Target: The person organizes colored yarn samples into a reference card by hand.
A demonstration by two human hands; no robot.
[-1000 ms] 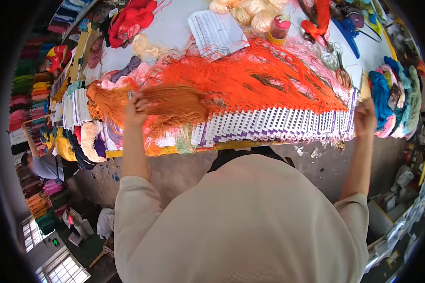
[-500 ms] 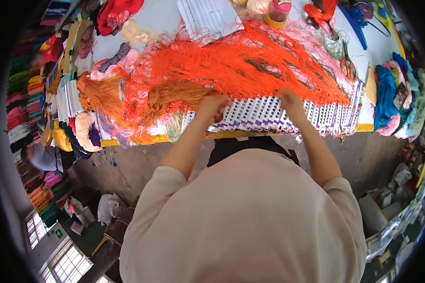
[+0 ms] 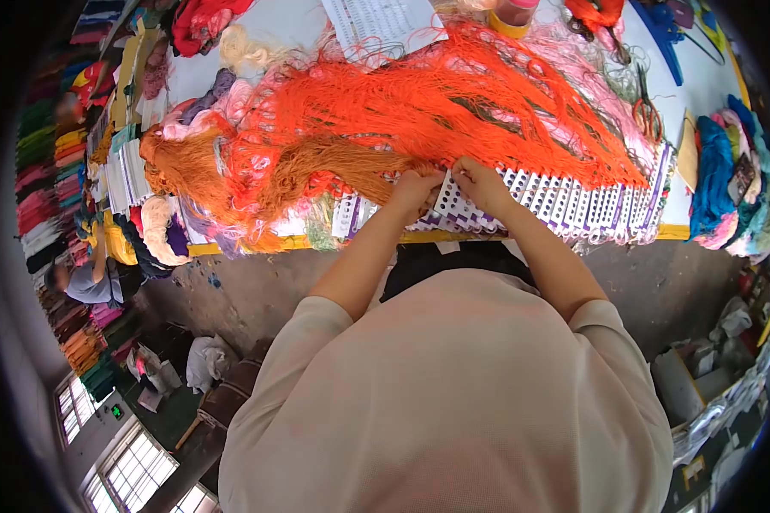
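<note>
Red-orange thread [image 3: 385, 103] lies in a wide loose bundle across the table, its lower ends at a row of white cards [image 3: 565, 205] with dark holes and purple edges. My left hand [image 3: 415, 192] is closed on the end of a brown thread bundle [image 3: 334, 167] beside the cards. Close to its right, my right hand [image 3: 479, 184] pinches at the top of a white card [image 3: 455, 205], near the lower edge of the red-orange thread. The fingertips of both hands are nearly together.
Scissors [image 3: 647, 111] lie at the right, beyond the thread. A printed sheet [image 3: 381, 26] is at the back. Blue skeins [image 3: 712, 175] hang at the right edge. A co-worker [image 3: 90, 282] is at the far left by shelves of coloured yarn.
Both hands have come together from apart, the left moving right and the right moving left. The brown thread's end now reaches farther right, and a card is tilted between the hands.
</note>
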